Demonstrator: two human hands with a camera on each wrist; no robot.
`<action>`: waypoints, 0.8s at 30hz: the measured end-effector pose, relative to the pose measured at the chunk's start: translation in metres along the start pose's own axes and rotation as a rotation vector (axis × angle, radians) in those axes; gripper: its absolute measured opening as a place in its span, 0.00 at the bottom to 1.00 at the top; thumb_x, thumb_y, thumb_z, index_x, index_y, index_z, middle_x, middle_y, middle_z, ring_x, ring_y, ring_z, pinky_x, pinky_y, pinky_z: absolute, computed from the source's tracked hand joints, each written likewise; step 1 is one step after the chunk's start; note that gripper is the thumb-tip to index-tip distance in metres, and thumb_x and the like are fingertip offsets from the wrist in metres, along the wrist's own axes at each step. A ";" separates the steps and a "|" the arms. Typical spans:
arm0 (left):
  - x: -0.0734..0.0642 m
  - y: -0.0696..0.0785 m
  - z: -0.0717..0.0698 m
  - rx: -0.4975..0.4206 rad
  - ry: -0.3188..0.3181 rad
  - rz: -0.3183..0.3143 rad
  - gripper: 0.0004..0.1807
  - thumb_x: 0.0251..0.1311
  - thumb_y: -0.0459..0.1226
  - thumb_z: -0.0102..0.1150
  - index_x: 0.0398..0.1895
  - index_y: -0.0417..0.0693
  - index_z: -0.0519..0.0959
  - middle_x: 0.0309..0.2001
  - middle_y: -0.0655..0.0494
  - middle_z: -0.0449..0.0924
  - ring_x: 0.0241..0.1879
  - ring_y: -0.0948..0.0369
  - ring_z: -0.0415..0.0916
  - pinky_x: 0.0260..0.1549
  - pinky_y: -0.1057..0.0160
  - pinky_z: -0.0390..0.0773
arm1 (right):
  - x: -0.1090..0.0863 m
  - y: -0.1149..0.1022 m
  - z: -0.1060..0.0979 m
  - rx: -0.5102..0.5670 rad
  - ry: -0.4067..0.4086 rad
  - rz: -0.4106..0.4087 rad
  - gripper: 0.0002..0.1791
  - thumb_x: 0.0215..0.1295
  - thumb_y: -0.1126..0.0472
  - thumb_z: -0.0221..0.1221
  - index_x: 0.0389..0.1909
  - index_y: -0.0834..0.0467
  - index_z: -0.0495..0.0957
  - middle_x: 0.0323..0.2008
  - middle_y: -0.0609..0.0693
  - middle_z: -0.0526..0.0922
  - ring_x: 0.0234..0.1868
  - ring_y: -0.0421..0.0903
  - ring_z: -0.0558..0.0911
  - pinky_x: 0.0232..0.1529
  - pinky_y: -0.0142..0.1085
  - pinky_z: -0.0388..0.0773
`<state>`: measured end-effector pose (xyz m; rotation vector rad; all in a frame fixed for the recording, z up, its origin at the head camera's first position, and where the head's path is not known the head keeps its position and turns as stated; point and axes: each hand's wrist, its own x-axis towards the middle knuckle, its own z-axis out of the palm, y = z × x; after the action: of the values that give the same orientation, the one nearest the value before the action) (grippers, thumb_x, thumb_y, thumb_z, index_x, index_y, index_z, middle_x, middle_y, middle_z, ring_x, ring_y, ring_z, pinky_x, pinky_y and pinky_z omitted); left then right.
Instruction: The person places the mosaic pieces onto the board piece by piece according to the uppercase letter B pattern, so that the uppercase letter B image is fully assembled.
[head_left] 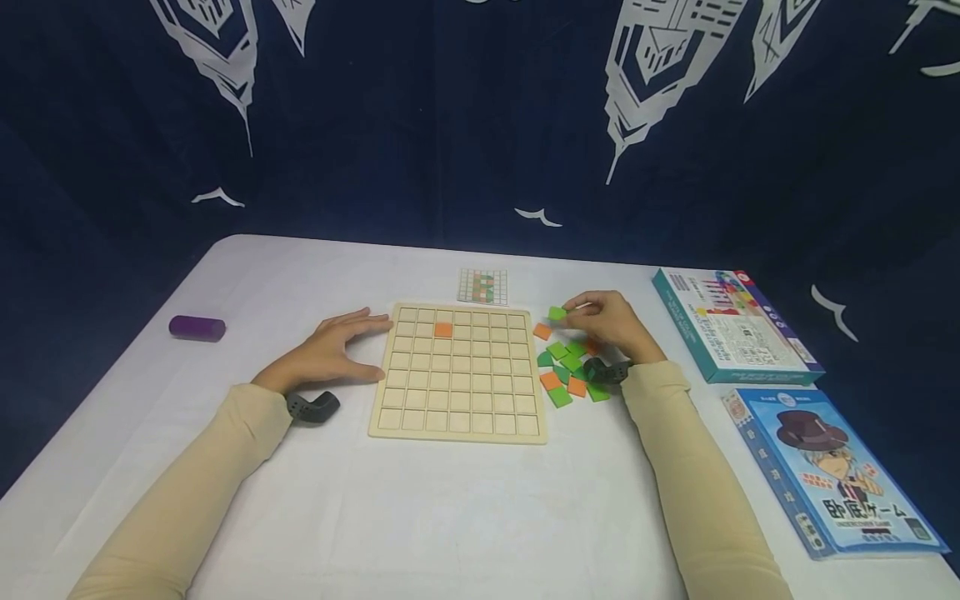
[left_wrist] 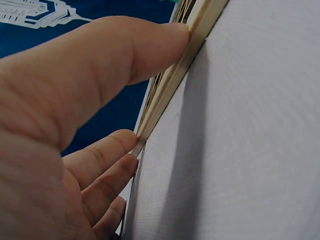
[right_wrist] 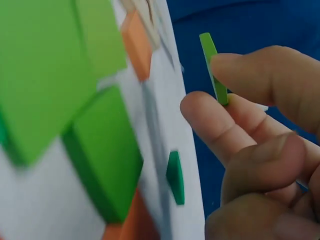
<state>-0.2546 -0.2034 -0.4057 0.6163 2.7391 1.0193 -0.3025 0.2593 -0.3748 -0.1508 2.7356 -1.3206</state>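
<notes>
Hands rest on either side of a square wooden board (head_left: 460,381). The right hand (head_left: 606,323) pinches a light green tile (head_left: 557,313) between its fingertips, the tile tilted on edge in the wrist view. The left hand (head_left: 330,350) is spread wide, thumb well apart from the fingers, with the thumb and a fingertip at the board's left edge. Each wrist carries a black device (head_left: 313,407) below a beige sleeve (head_left: 697,475).

The board is a grid of shallow cells; one orange tile (head_left: 444,330) sits in the third column from the left, second row from the far side. Just right of the board, under and beside the right hand, lie loose light green squares (head_left: 558,397), orange squares (head_left: 577,387) and dark green pieces (head_left: 561,373), some overlapping.

Beyond the board's far edge lies a small pattern card (head_left: 480,287). Farther out on the white-covered bench (head_left: 420,517) are a purple cylinder (head_left: 197,328) at left and, at right, a teal-sided box (head_left: 738,325) with a blue box (head_left: 832,471) nearer the person. Navy cloth (head_left: 420,125) with white prints hangs behind.
</notes>
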 end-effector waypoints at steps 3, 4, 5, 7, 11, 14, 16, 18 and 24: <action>0.000 -0.001 0.000 -0.001 0.001 -0.004 0.52 0.53 0.51 0.81 0.81 0.44 0.70 0.84 0.47 0.62 0.86 0.41 0.43 0.81 0.31 0.38 | -0.001 -0.008 0.003 0.040 -0.012 -0.003 0.20 0.67 0.63 0.71 0.56 0.68 0.83 0.38 0.57 0.93 0.27 0.41 0.76 0.26 0.31 0.69; 0.001 -0.001 0.000 -0.001 0.001 -0.006 0.52 0.53 0.51 0.81 0.81 0.44 0.70 0.83 0.47 0.62 0.86 0.41 0.43 0.81 0.30 0.38 | -0.002 -0.010 0.004 0.056 -0.021 -0.006 0.20 0.67 0.63 0.71 0.57 0.68 0.83 0.38 0.57 0.93 0.27 0.40 0.78 0.26 0.31 0.70; 0.001 -0.002 0.000 0.000 0.002 -0.006 0.53 0.53 0.51 0.81 0.81 0.44 0.70 0.83 0.47 0.62 0.86 0.41 0.43 0.81 0.30 0.38 | -0.002 -0.012 0.005 0.075 -0.030 -0.008 0.21 0.68 0.63 0.71 0.57 0.68 0.82 0.38 0.57 0.93 0.27 0.39 0.77 0.26 0.31 0.70; 0.001 -0.002 0.001 -0.004 0.003 -0.006 0.52 0.52 0.51 0.81 0.81 0.44 0.70 0.83 0.47 0.62 0.86 0.41 0.43 0.81 0.30 0.38 | -0.003 -0.015 0.008 0.116 -0.050 -0.013 0.21 0.68 0.63 0.71 0.57 0.69 0.81 0.38 0.58 0.93 0.24 0.38 0.76 0.25 0.30 0.69; 0.001 -0.004 0.001 -0.008 0.004 -0.006 0.53 0.52 0.51 0.81 0.81 0.44 0.70 0.83 0.47 0.62 0.86 0.41 0.43 0.81 0.30 0.38 | -0.004 -0.021 0.015 0.199 -0.087 -0.002 0.22 0.69 0.62 0.71 0.59 0.68 0.79 0.35 0.52 0.93 0.20 0.37 0.71 0.24 0.29 0.68; 0.001 -0.004 0.001 -0.011 0.004 -0.012 0.53 0.52 0.51 0.82 0.81 0.44 0.70 0.83 0.48 0.62 0.86 0.41 0.42 0.81 0.29 0.38 | -0.003 -0.025 0.022 0.277 -0.100 0.011 0.22 0.68 0.63 0.71 0.59 0.67 0.79 0.33 0.49 0.92 0.20 0.37 0.71 0.24 0.28 0.70; 0.002 -0.004 0.001 -0.012 0.004 -0.017 0.53 0.52 0.52 0.82 0.81 0.45 0.70 0.84 0.48 0.62 0.86 0.41 0.42 0.81 0.29 0.38 | -0.003 -0.028 0.026 0.328 -0.110 0.015 0.20 0.69 0.65 0.69 0.58 0.67 0.79 0.33 0.49 0.92 0.21 0.37 0.74 0.25 0.28 0.72; 0.001 -0.004 0.001 -0.010 0.002 -0.019 0.53 0.52 0.52 0.82 0.81 0.45 0.70 0.84 0.48 0.62 0.86 0.42 0.42 0.81 0.29 0.38 | -0.003 -0.031 0.030 0.388 -0.122 0.014 0.19 0.69 0.68 0.68 0.57 0.68 0.78 0.32 0.49 0.92 0.23 0.38 0.78 0.25 0.27 0.75; 0.001 -0.004 0.001 -0.012 0.003 -0.007 0.53 0.52 0.52 0.82 0.81 0.44 0.70 0.84 0.48 0.62 0.86 0.42 0.42 0.81 0.30 0.37 | -0.005 -0.041 0.041 0.517 -0.151 0.023 0.17 0.70 0.73 0.63 0.58 0.70 0.76 0.30 0.47 0.90 0.26 0.37 0.82 0.29 0.26 0.82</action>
<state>-0.2571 -0.2053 -0.4089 0.6028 2.7333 1.0350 -0.2901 0.2027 -0.3678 -0.1649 2.1816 -1.8657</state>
